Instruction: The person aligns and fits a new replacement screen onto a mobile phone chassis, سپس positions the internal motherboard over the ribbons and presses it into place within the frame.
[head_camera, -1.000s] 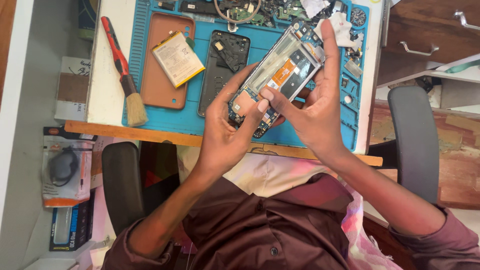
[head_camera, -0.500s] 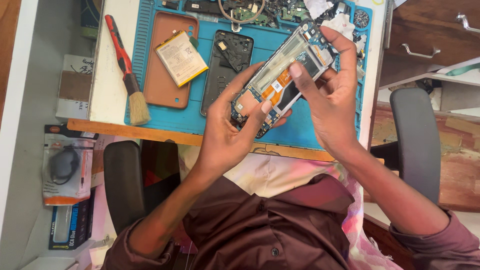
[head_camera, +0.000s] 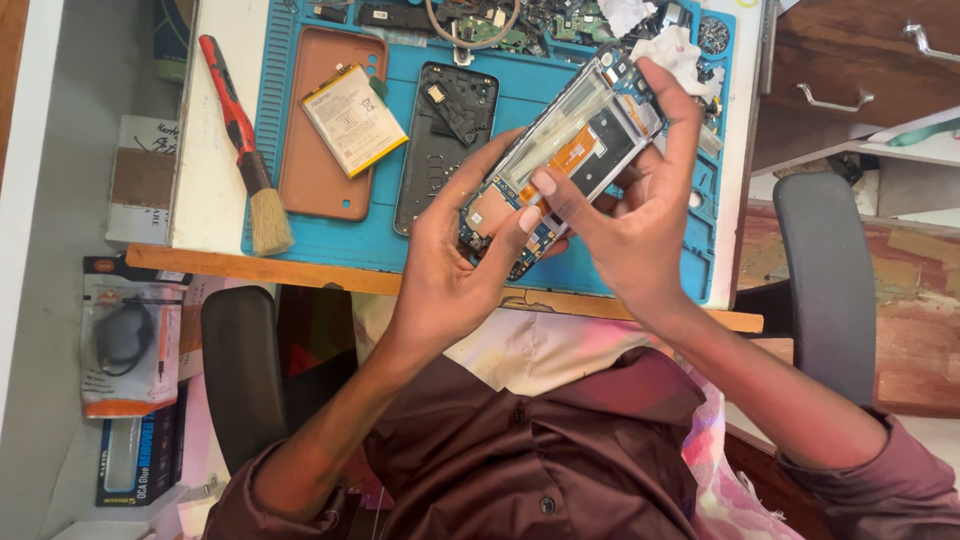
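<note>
Head view, looking straight down. Both hands are raised above the blue work mat (head_camera: 330, 245) on the bench (head_camera: 215, 190) and share one opened phone frame (head_camera: 565, 160), held tilted, its lower end towards the person and its upper end towards the far right of the mat.

Left hand (head_camera: 455, 265): fingers curled around the lower end of the phone frame, thumb lying across the small blue circuit board at that end. Closed in a grip on the frame.

Right hand (head_camera: 630, 225): fingers wrapped around the right edge and upper end of the frame, one fingertip reaching the top corner; thumb tip pressed on the inner face near the orange flex strip. Also closed on the frame.

The inside of the frame faces the camera: pale metal plate, a dark cut-out, orange ribbon, blue board at the bottom.

On the mat, left of the hands: a dark back shell (head_camera: 445, 140) lying flat, inner side up. Further left, a brown phone cover (head_camera: 325, 180) with a flat battery (head_camera: 352, 118) resting slantwise on its upper part. A red-handled brush (head_camera: 245, 140) lies partly on the bare bench, bristles overlapping the mat's left edge. Loose boards and small parts (head_camera: 520, 20) crowd the far edge of the mat; a crumpled white tissue (head_camera: 680, 50) sits just beyond the right fingertips.

Below the bench edge: dark armrest (head_camera: 240, 370) on the left, another (head_camera: 830, 290) on the right. Packaged items (head_camera: 125, 345) lie on the floor at left.
</note>
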